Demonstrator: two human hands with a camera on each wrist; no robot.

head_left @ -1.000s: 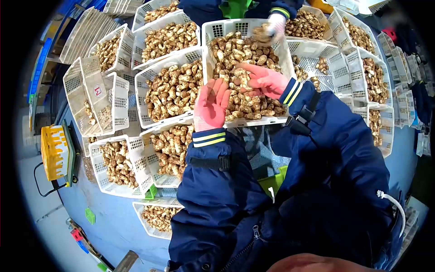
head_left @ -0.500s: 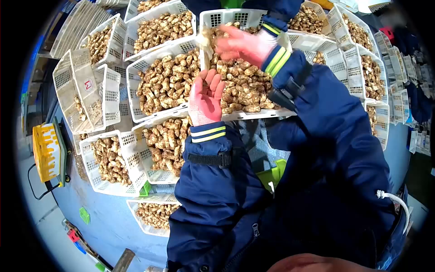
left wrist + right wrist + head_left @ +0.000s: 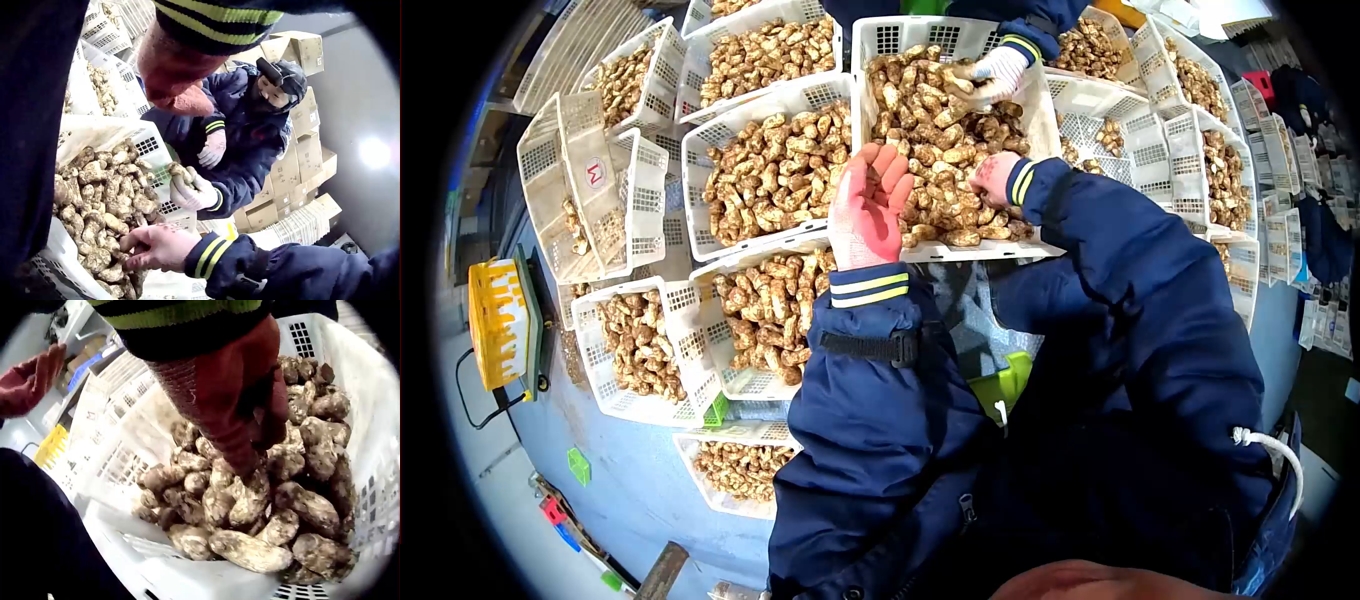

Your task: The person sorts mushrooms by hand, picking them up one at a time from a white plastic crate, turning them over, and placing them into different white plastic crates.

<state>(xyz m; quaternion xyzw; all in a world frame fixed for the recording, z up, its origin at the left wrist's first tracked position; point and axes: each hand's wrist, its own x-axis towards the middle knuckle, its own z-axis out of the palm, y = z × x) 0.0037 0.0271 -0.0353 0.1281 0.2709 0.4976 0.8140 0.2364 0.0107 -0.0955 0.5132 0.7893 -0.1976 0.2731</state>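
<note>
A white plastic crate (image 3: 985,253) heaped with brown-and-cream mushrooms (image 3: 940,215) stands before me. My pink-gloved right hand (image 3: 997,178) is down among them near the crate's front right. Its thumb and fingers pinch a mushroom (image 3: 129,252), as the left wrist view shows; the fingertips are partly hidden in the right wrist view. My left hand (image 3: 870,210), gloved alike, hovers palm up by the crate's left edge, fingers loosely bent around nothing. Across the crate, another person's white-gloved hand (image 3: 998,75) reaches in; in the left wrist view it holds a mushroom (image 3: 178,169).
More crates of mushrooms flank the central one, including a left crate (image 3: 700,165) and a nearer left crate (image 3: 765,385). To the right, a crate (image 3: 1135,160) holds only a few mushrooms. A yellow crate (image 3: 498,325) sits on a trolley at far left. Cardboard boxes (image 3: 294,169) stack behind the other person.
My right hand held a mushroom over the crate, swung left past its edge, then came back down to the mushrooms at front right. My left hand stayed beside the crate, palm up.
</note>
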